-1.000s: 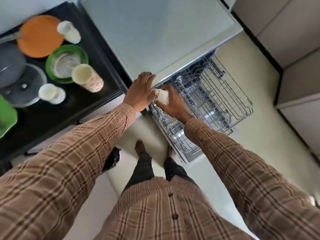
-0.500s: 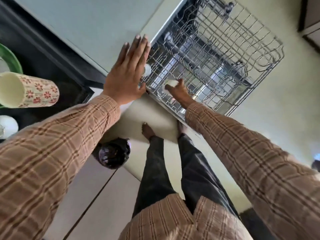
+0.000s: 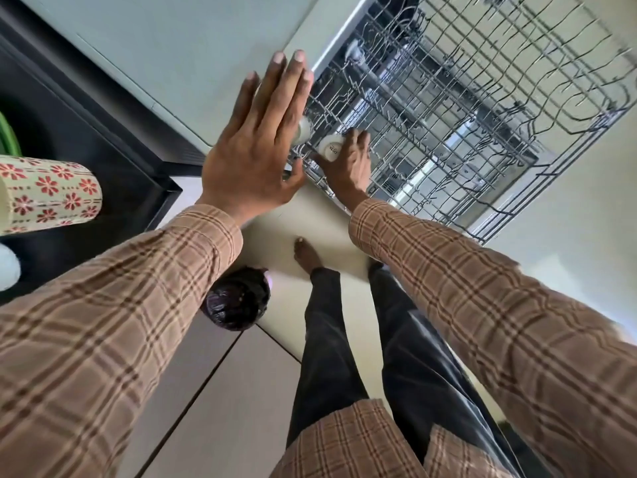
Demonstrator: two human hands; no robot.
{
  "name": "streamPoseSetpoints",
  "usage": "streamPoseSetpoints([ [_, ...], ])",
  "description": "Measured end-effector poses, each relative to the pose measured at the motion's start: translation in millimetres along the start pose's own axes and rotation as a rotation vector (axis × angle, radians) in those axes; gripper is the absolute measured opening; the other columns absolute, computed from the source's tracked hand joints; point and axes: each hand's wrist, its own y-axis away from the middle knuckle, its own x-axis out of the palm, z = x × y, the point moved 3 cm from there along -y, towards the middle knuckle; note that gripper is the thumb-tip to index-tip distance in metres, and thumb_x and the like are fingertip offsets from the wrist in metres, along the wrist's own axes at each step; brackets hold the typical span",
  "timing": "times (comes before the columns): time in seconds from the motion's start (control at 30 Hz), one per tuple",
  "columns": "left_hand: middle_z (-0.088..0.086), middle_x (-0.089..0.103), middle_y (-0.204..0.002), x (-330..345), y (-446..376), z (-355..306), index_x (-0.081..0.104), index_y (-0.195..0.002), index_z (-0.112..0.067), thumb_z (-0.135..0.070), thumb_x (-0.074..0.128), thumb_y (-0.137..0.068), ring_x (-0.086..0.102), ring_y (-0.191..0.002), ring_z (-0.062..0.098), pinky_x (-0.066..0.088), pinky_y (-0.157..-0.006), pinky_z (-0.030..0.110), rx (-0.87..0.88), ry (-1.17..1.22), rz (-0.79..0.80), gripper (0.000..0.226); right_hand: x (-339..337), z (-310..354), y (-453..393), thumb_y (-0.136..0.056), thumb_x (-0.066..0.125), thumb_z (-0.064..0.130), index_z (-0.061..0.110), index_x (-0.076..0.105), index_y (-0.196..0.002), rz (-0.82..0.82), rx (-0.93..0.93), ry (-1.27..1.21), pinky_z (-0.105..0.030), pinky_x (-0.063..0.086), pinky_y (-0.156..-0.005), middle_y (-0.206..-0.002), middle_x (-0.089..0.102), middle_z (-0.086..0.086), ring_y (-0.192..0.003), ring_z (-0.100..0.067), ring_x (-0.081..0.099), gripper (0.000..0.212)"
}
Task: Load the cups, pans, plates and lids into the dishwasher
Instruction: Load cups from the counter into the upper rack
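Observation:
The dishwasher's wire rack (image 3: 482,108) is pulled out in front of me. My right hand (image 3: 348,163) reaches down into its near left corner and grips a small white cup (image 3: 331,148) with dark lettering, set among the tines. A second white cup (image 3: 303,131) sits just left of it in the rack, partly hidden behind my left hand (image 3: 262,139). That hand hovers flat with fingers straight over the rack's left edge and the counter, holding nothing.
A floral red-and-cream cup (image 3: 48,194) lies on its side on the black stovetop (image 3: 86,125) at left, with a white cup (image 3: 7,267) and a green rim (image 3: 7,132) at the frame edge. A grey counter (image 3: 172,46) runs behind. A dark bin bag (image 3: 238,298) sits by my feet.
The view has closed in on the rack. My right hand has lowered the white cup deeper into the rack's corner. My left hand let go of the cup and spread flat.

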Motion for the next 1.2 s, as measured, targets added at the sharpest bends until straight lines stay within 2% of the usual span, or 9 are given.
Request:
streamPoseSetpoints([
  [0.2, 0.015, 0.003, -0.172, -2, -1, -1, 0.003, -0.163, -0.003, -0.039, 0.051, -0.094, 0.001, -0.159, 0.031, 0.012, -0.127, 0.05, -0.008, 0.002, 0.001, 0.091, 10, 16, 0, -0.07, 0.087, 0.052, 0.006, 0.024, -0.155, 0.066, 0.017, -0.021, -0.054, 0.046, -0.108, -0.156, 0.025, -0.026, -0.132, -0.044, 0.047, 0.116],
  [0.3, 0.014, 0.002, -0.172, -1, -2, -1, 0.003, -0.163, -0.003, -0.038, 0.053, -0.092, 0.0, -0.159, 0.031, 0.011, -0.128, 0.049, -0.012, 0.021, 0.007, 0.093, 12, 15, -7, -0.064, 0.09, 0.052, 0.005, 0.032, -0.146, 0.08, 0.02, -0.025, -0.055, 0.051, -0.1, -0.145, 0.033, -0.024, -0.12, -0.042, 0.055, 0.111],
  [0.53, 0.015, 0.001, -0.172, -2, -1, -1, 0.002, -0.163, -0.003, -0.038, 0.054, -0.088, -0.001, -0.159, 0.032, 0.009, -0.128, 0.049, -0.014, 0.025, 0.031, 0.098, 0, 9, -3, -0.073, 0.089, 0.042, 0.004, 0.038, -0.141, 0.114, -0.042, -0.038, -0.026, 0.046, -0.086, -0.134, 0.039, -0.017, -0.099, -0.021, 0.049, 0.093],
  [0.63, 0.014, 0.0, -0.172, -3, 0, -1, 0.001, -0.163, -0.002, -0.04, 0.056, -0.087, -0.002, -0.159, 0.032, 0.009, -0.128, 0.049, -0.004, 0.034, 0.037, 0.101, -9, 3, 9, -0.084, 0.08, 0.034, 0.0, 0.04, -0.139, 0.123, -0.075, 0.007, -0.029, 0.05, -0.086, -0.132, 0.043, -0.019, -0.097, -0.021, 0.049, 0.076],
  [0.77, 0.011, -0.003, -0.172, -13, 4, -1, -0.001, -0.163, -0.004, -0.043, 0.059, -0.079, -0.004, -0.159, 0.029, 0.008, -0.129, 0.048, 0.001, 0.092, 0.05, 0.11, -47, 3, 38, -0.097, 0.059, 0.027, 0.004, 0.018, -0.157, 0.167, -0.176, 0.162, -0.047, 0.045, -0.109, -0.163, 0.022, -0.019, -0.141, -0.036, 0.038, 0.076],
  [0.83, 0.01, -0.006, -0.172, -20, 4, 0, -0.003, -0.163, -0.005, -0.045, 0.062, -0.076, -0.007, -0.159, 0.028, 0.008, -0.129, 0.048, 0.001, 0.143, 0.081, 0.116, -79, 16, 50, -0.097, 0.055, 0.022, 0.011, 0.009, -0.161, 0.156, -0.209, 0.199, -0.045, 0.051, -0.104, -0.169, 0.006, -0.014, -0.146, -0.036, 0.033, 0.08],
  [1.0, 0.004, -0.013, -0.172, -49, 1, -5, -0.01, -0.163, -0.014, -0.047, 0.071, -0.082, -0.014, -0.158, 0.025, -0.001, -0.129, 0.047, -0.084, 0.307, 0.276, 0.119, -168, 81, 90, -0.089, 0.053, 0.002, 0.009, 0.037, -0.145, 0.015, -0.439, 0.257, -0.043, 0.058, -0.067, -0.152, 0.036, -0.016, -0.096, -0.032, 0.062, 0.059],
  [1.13, 0.01, -0.003, -0.172, -84, 16, -25, 0.005, -0.164, -0.008, -0.041, 0.07, -0.09, -0.01, -0.158, 0.029, 0.002, -0.129, 0.049, -0.253, 0.227, 0.257, 0.103, -203, 139, 122, -0.092, 0.053, 0.007, 0.006, 0.029, -0.149, -0.012, -0.731, 0.405, -0.05, 0.052, -0.1, -0.154, 0.034, -0.022, -0.131, -0.038, 0.047, 0.062],
  [1.2, 0.013, 0.002, -0.172, -105, 37, -27, 0.01, -0.163, -0.006, -0.036, 0.07, -0.09, -0.007, -0.158, 0.032, 0.004, -0.129, 0.051, -0.341, 0.173, 0.172, 0.1, -212, 176, 140, -0.088, 0.059, 0.005, 0.005, 0.034, -0.145, 0.012, -0.899, 0.444, -0.048, 0.051, -0.101, -0.147, 0.039, -0.021, -0.129, -0.037, 0.046, 0.062],
])
